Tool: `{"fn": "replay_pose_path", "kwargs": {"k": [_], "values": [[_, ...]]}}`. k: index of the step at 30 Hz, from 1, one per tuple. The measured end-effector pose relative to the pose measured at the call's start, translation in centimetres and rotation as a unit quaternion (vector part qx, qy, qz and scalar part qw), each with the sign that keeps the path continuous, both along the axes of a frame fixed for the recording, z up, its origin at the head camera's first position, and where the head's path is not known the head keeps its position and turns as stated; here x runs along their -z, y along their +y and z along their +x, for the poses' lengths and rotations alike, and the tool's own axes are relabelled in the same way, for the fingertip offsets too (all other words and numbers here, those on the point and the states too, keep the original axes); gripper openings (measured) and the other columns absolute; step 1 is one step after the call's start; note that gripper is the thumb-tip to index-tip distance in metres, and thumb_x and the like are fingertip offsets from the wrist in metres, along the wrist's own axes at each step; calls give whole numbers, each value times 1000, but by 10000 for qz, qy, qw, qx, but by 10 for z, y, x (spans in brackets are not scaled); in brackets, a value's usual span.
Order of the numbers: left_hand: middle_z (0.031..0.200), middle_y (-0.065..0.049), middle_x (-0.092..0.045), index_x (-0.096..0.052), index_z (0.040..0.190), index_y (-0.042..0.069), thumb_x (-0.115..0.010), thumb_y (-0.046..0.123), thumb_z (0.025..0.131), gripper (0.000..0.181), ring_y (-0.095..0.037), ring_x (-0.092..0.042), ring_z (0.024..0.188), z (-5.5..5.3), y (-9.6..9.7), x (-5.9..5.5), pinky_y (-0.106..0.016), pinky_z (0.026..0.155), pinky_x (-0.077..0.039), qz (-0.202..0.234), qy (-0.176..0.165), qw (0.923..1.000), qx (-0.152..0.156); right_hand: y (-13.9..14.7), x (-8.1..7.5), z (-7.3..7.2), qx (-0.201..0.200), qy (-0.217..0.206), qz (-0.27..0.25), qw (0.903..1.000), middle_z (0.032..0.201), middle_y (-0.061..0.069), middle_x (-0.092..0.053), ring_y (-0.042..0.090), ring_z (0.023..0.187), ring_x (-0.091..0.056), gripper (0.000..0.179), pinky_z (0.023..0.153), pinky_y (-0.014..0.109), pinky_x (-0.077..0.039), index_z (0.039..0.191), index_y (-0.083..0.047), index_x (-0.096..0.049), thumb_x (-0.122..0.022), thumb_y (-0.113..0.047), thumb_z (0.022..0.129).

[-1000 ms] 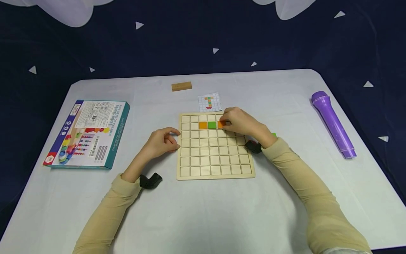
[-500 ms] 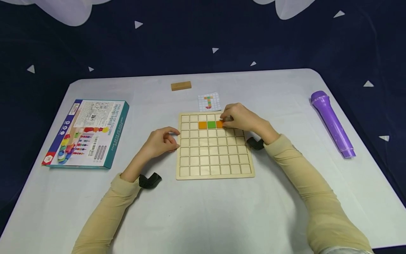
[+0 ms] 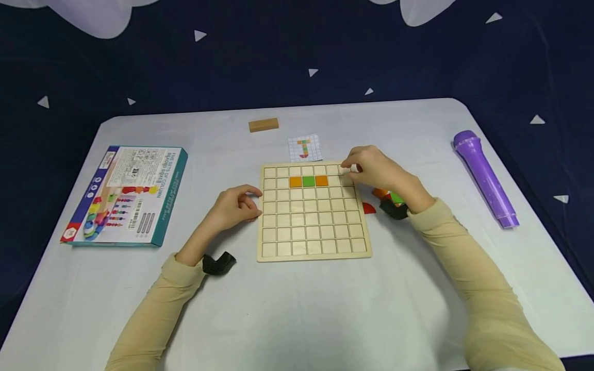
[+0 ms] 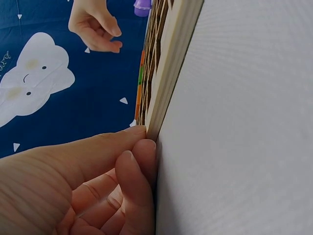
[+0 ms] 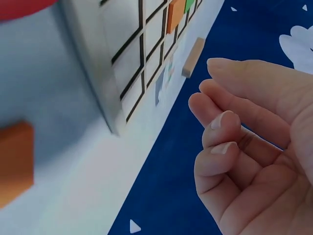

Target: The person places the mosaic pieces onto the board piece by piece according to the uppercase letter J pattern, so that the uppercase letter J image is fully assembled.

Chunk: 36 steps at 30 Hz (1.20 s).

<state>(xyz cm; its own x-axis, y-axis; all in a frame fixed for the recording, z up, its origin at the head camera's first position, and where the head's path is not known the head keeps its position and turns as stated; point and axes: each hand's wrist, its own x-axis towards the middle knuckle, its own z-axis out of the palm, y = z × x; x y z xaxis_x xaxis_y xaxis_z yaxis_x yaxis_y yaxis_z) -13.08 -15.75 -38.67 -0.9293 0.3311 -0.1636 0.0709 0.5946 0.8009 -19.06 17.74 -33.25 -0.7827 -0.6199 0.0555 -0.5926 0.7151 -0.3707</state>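
A pale wooden grid board (image 3: 278, 222) lies in the middle of the table. Orange (image 3: 295, 182), green (image 3: 308, 181) and second orange (image 3: 321, 181) square tiles sit side by side in its second row from the far edge. My left hand (image 3: 232, 208) rests beside the board, its fingertips touching the left edge; the left wrist view shows them right at the rim. Over the board's far right corner, my right hand (image 3: 382, 172) holds nothing, with fingers loosely bent and thumb apart in the right wrist view.
Right of the board lie a red rounded piece (image 3: 368, 208) and loose orange and green tiles (image 3: 396, 198), partly hidden by the wrist. Beyond the board are a pattern card (image 3: 304, 148) and a wooden block (image 3: 263, 124). A box (image 3: 134, 196) stands left, a purple tube (image 3: 486, 178) right.
My right hand has let go of the right orange tile, which stays in its cell, and has moved right. Loose pieces beside the board now show. The left hand stays put.
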Motion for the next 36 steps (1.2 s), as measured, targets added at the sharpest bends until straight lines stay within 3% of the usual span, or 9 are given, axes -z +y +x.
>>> {"fn": "replay_pose_path", "kwargs": {"k": [13,36], "values": [[79,-13,-68,-58,118,3,-71,7,80,40,-10,-60,58,-1,0,0,-24,59,-46,-54,37,10000,0,30,-1,8,399,348,129,9985,91,14,-68,14,61,-47,19,58,24,-40,98,3,-71,-69,-5,81],[78,-12,-67,-58,118,3,-71,7,79,41,-11,-59,58,-1,0,1,-24,58,-45,-64,10,10000,-14,61,10,24,825,320,-7,9961,85,15,-69,18,65,-50,16,58,23,-38,92,4,-72,-70,-5,79]]}}
